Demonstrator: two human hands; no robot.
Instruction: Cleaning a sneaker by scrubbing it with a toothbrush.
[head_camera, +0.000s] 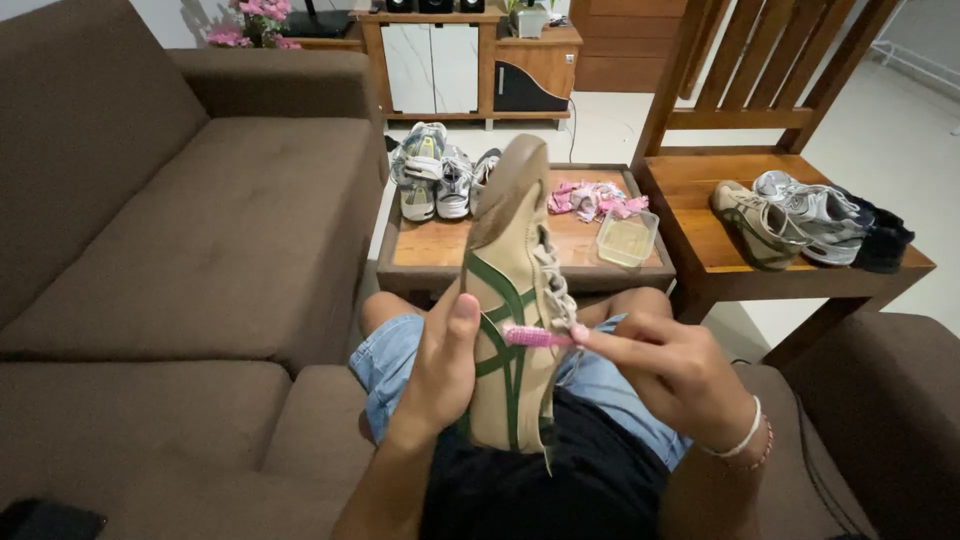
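In the centre of the frame, the shoe: a tan sneaker with green side stripes stands toe-up over the person's lap, its striped side turned to the camera, apparently so that the brush can reach it.
Left hand: the left hand is closed round the sneaker's heel half, thumb pressed flat on the side, which props the shoe upright and steadies it.
Right hand: the right hand is curled shut on a pink brush, pinched near the fingertips; the brush head lies against the green stripes.
Lower centre, lap: denim shorts and a dark top sit beneath the shoe.
Upper centre, table: a low wooden table just beyond the knees carries a pair of grey sneakers, a pink cloth and a clear plastic tub, all near the hands.
Upper right, chair: a wooden chair bears more shoes side by side.
Left side: a brown sofa.
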